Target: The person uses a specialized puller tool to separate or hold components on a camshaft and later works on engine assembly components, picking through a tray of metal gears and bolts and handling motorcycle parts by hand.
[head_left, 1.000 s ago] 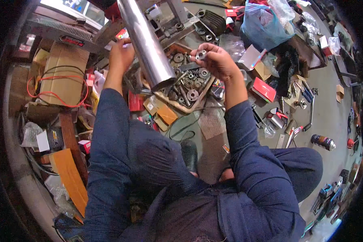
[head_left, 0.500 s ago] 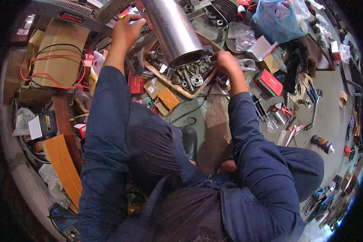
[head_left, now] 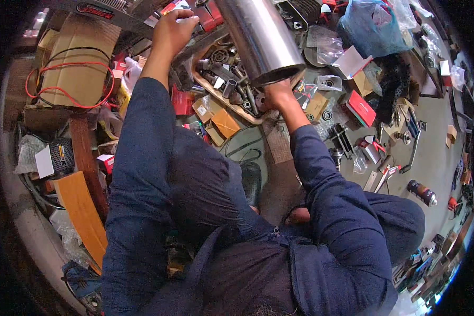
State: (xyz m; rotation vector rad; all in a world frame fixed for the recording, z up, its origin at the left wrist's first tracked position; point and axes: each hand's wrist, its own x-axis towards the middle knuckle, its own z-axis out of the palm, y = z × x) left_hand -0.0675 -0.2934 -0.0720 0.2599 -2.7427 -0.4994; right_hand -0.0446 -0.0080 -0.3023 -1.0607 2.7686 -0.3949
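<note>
Your right hand has moved down since the earliest frame, where it pinched a small holed metal disc in the air; it is now at the right end of the tray, just above the centre of the frame, so your work sits among the parts rather than above them. Nearest you, at the bottom, are your dark sleeves and knees; beyond them, a black shoe at mid-frame and an orange-brown box just outside the tray's near side; next, the loose metal parts lie heaped in the tray, upper centre. Your right fingers reach down there, partly hidden, so I cannot tell whether they grip the disc or anything else; the steel tube slants in from the top, its open end in front of that hand, further right than before, though your head's movement may explain some of that. Farther up, upper left, your left hand is raised with fingers half curled, apart from the tube; I cannot tell if it pinches anything; a red object is near it.
</note>
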